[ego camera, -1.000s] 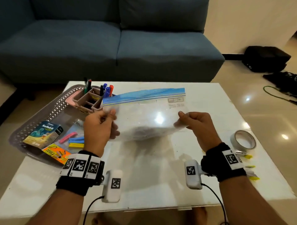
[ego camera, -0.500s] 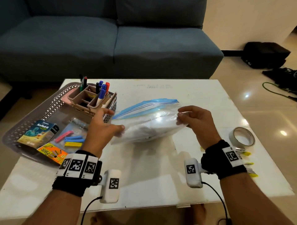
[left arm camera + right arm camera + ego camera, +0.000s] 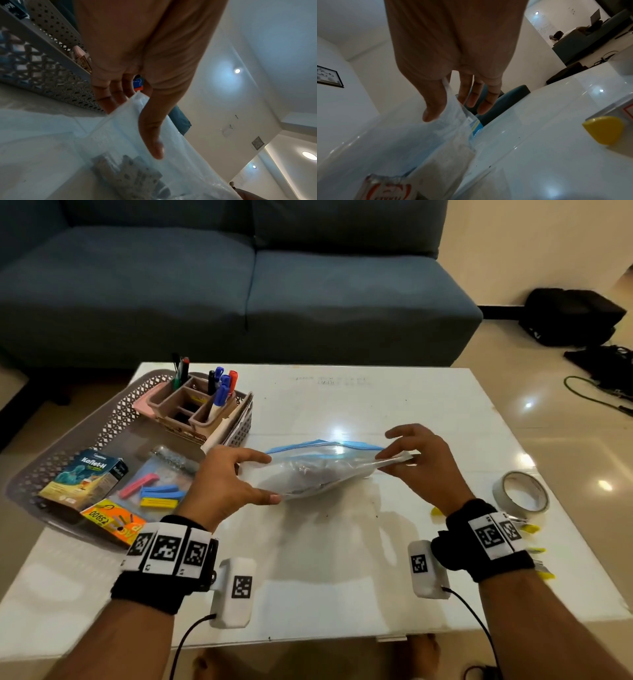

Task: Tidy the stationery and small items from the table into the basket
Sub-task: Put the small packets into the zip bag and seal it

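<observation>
A clear zip bag with a blue seal strip lies nearly flat just above the white table, with dark small pieces inside. My left hand holds its left end between thumb and fingers; in the left wrist view the thumb lies on the plastic. My right hand pinches the right edge; the right wrist view has the film between thumb and fingers. The grey perforated basket sits at the table's left, beside my left hand.
Inside the basket are a pen organiser with markers, a Koflet-H box, an orange packet and coloured clips. A tape roll and yellow-tipped pieces lie right of my right wrist. A blue sofa stands behind the table.
The bag has gone from upright and spread out to tipped nearly flat and lower over the table. Both hands came down with it, still holding its ends.
</observation>
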